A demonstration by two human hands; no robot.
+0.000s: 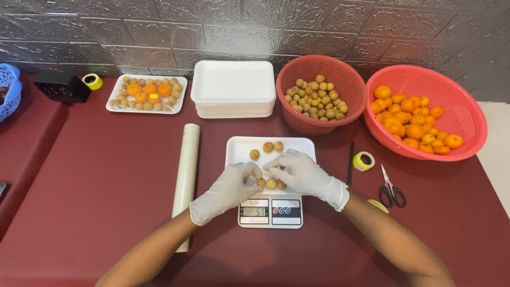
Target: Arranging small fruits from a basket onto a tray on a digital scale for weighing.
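Both hands wear white gloves and meet over a white foam tray [240, 149] that rests on a small digital kitchen scale [270, 211]. My left hand [229, 188] and my right hand [300, 172] touch a few small brown round fruits [271, 184] at the tray's near edge. Three more of these fruits [268, 148] lie at the tray's far side. Fingers of both hands curl around the near fruits; whether any is gripped is unclear.
A roll of clear wrap [187, 170] lies left of the scale. Behind are stacked white trays [234, 87], a wrapped fruit tray [147, 94], a red basket of brown fruits [319, 95], a red basket of oranges [425, 111]. Scissors [390, 188], tape roll [363, 161] lie right.
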